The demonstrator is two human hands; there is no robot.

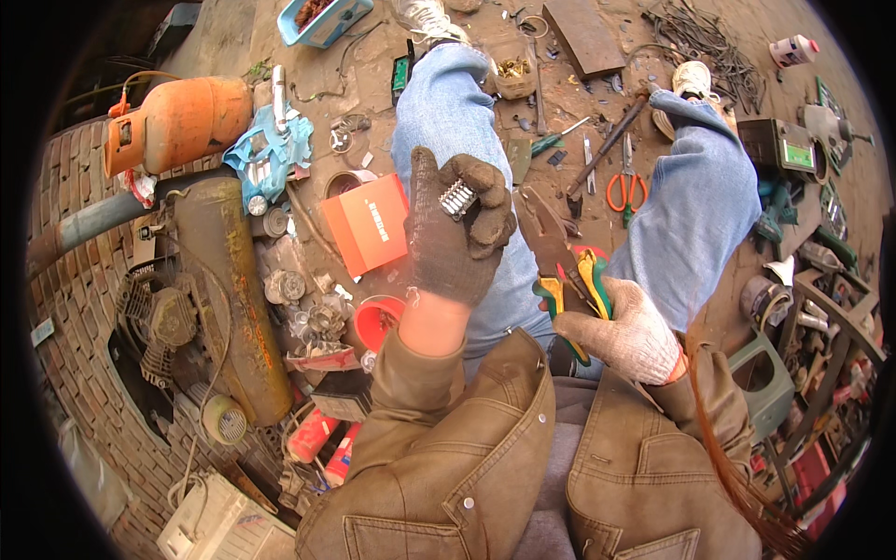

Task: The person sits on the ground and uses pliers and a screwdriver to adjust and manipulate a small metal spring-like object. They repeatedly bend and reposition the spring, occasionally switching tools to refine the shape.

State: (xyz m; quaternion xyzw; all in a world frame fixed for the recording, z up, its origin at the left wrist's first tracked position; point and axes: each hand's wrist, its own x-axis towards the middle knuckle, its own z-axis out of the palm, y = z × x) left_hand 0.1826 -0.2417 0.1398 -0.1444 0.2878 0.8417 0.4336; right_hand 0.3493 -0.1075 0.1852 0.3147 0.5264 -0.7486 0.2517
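My left hand [459, 229], in a dark worn glove, is raised over my left thigh. Its curled fingers grip a small silvery metal block with ridges [456, 199]; the part under the fingers is hidden. Lower and to the right, my right hand [627, 334] wears a pale, dirty glove. It is closed around a pair of pliers [549, 245] with green and yellow handles. The jaws of the pliers point up and away from me, apart from the metal block. An orange-red box [371, 227] lies left of my left hand.
Orange-handled scissors [627, 183], a screwdriver [551, 140] and a long bar [611, 142] lie between my feet. At left are an orange gas cylinder [191, 126], a rusty cylinder [229, 299] and a red cup [377, 317]. Scrap and a metal frame [835, 336] crowd the right.
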